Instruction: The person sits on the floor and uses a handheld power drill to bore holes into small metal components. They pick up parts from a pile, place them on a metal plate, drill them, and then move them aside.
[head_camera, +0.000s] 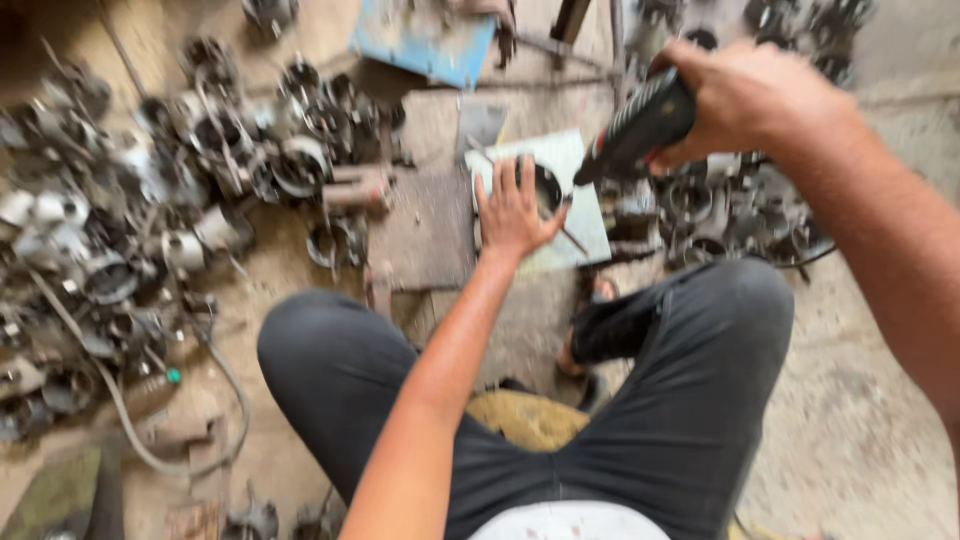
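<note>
My left hand (515, 210) reaches down with fingers spread and rests on a round metal ring part (547, 188) that lies on a pale flat plate (583, 225) on the floor. My right hand (745, 100) is raised above and to the right of it. It grips the black ribbed handle of a power tool (635, 128), whose front end points down toward the ring. My knees in dark trousers (340, 365) frame the spot, and I sit on a low yellowish seat (525, 418).
A large heap of grey metal rings and housings (150, 190) covers the floor on the left. A smaller pile (730, 205) lies on the right. A blue sheet (425, 40) is at the top. A hose (180, 440) curls at lower left. My sandalled foot (600, 335) rests near the plate.
</note>
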